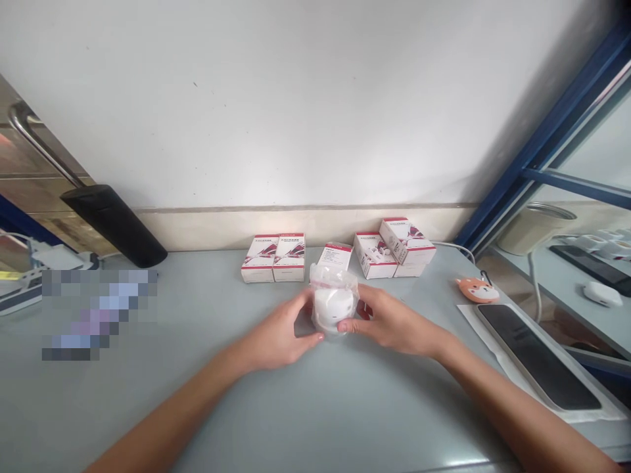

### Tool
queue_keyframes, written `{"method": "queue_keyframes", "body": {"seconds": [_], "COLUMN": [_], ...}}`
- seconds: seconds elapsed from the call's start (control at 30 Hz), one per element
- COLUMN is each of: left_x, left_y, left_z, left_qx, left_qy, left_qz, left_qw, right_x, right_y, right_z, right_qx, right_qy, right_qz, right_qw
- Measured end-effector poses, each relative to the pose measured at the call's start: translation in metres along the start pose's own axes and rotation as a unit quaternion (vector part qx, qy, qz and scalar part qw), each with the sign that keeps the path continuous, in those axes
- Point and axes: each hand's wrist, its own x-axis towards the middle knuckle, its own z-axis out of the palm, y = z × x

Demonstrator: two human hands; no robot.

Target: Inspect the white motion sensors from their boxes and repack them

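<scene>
Left hand (279, 334) and right hand (394, 323) both curled in, holding white round device (335, 309) in clear plastic bag (319, 274) between them, right thumb on its front. Device at middle of grey table (305, 420), directly in front of single red-and-white box (338, 255). Two boxes (289, 257) side by side left of that, more boxes (377, 255) bunched to the right. Further right: orange animal-face item (477, 290), dark-screened phone (537, 355) on white sheet (608, 412). Far left: black slab (118, 226) leaning, pixelated patch (101, 315) unreadable.
</scene>
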Motion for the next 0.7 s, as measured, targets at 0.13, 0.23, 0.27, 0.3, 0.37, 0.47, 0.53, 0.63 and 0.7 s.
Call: {"method": "queue_keyframes", "body": {"seconds": [0.13, 0.23, 0.27, 0.3, 0.37, 0.47, 0.53, 0.63, 0.7], "left_x": [-0.001, 0.0, 0.0, 0.001, 0.002, 0.003, 0.003, 0.002, 0.001], "left_y": [0.012, 0.012, 0.01, 0.008, 0.003, -0.002, -0.002, -0.001, 0.0], "left_z": [0.003, 0.008, 0.01, 0.012, 0.014, 0.012, 0.01, 0.009, 0.01], "left_qx": [-0.111, -0.134, -0.129, -0.122, -0.11, -0.1, -0.094, -0.086, -0.075], "left_qy": [0.013, 0.036, 0.039, 0.039, 0.031, 0.012, -0.002, -0.02, -0.016], "left_qz": [0.046, 0.042, 0.033, 0.025, 0.007, -0.016, -0.019, -0.011, -0.005], "left_qw": [0.993, 0.99, 0.99, 0.991, 0.993, 0.995, 0.995, 0.996, 0.997], "right_x": [0.001, 0.0, 0.0, 0.0, 0.0, 0.0, 0.0, 0.0, 0.0], "right_y": [-0.001, 0.001, 0.002, 0.003, 0.006, 0.009, 0.009, 0.008, 0.007], "right_z": [0.0, 0.001, 0.002, 0.003, 0.005, 0.01, 0.012, 0.015, 0.017], "right_qx": [0.009, 0.018, 0.023, 0.026, 0.022, 0.001, -0.013, -0.036, -0.057], "right_qy": [-0.012, -0.022, -0.029, -0.037, -0.05, -0.054, -0.047, -0.036, -0.031], "right_qz": [-0.006, -0.018, -0.024, -0.029, -0.037, -0.04, -0.035, -0.023, -0.02], "right_qw": [1.0, 0.999, 0.999, 0.999, 0.998, 0.998, 0.998, 0.998, 0.998]}}
